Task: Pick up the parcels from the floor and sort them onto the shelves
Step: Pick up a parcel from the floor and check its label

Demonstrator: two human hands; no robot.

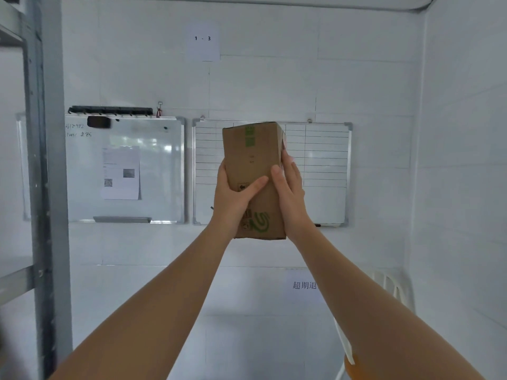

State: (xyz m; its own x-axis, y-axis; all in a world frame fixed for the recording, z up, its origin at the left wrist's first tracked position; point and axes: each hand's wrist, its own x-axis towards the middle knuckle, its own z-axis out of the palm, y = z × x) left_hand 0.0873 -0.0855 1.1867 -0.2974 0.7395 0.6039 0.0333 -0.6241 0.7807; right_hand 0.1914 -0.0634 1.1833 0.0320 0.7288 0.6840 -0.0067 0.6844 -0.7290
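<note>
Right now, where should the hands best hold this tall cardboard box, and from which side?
Grip the cardboard box by its two long side faces, low down, one palm from each side. It stands upright and narrow, so the left hand and right hand clamp it between them.

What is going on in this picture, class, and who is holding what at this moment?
A person is holding a brown cardboard box up at arm's length with both bare hands. The left hand wraps its left side with the thumb across the front, and the right hand presses against its right side. The box stands upright in the air, in front of two whiteboards on a white wall. A metal shelf frame stands at the left; the box is not on a shelf yet.
</note>
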